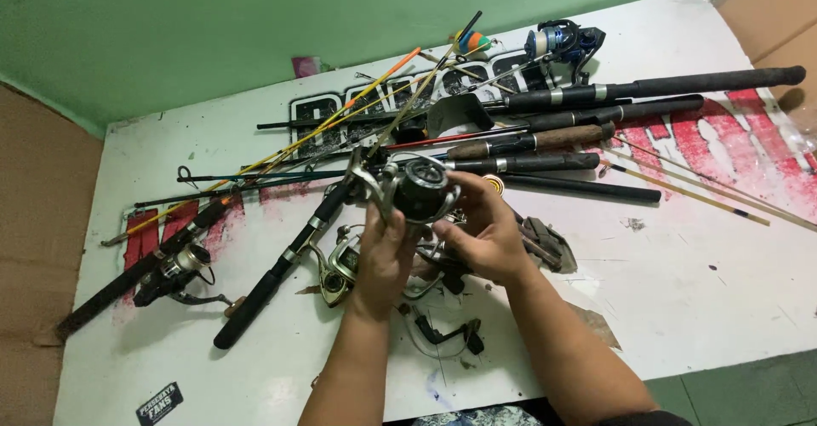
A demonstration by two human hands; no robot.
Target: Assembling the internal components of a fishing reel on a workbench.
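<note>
Forearms rise from six o'clock toward the middle of the white board table (698,290). At the near left corner, about seven o'clock, lies a small black rectangular label (159,403) with pale print. Just short of the hands, a loose black reel handle (447,334) rests on the board.

The left hand (383,260) and right hand (483,237) are both closed around a black and silver spinning reel (417,189), held just above the board at the centre; the left grips its lower body, and the right cups its side with fingers curled. Under the hands sits a gold and silver reel (340,268). At three o'clock from the right hand lies a grey-brown piece of hardware (549,245).

At nine o'clock, a black rod with a silver reel (174,266) lies slantwise, and a black foam-handled rod (277,277) slants beside it.

Beyond the hands, toward twelve and two o'clock, dark rod handles (596,94) are stacked lengthwise, with thin yellow and orange rod tips (340,111) crossing them. Large red and black lettering (749,137) is printed on the board beneath. At one o'clock, farthest off, sit a blue spinning reel (562,41) and an orange and teal float (473,43), against the green wall (213,26).
</note>
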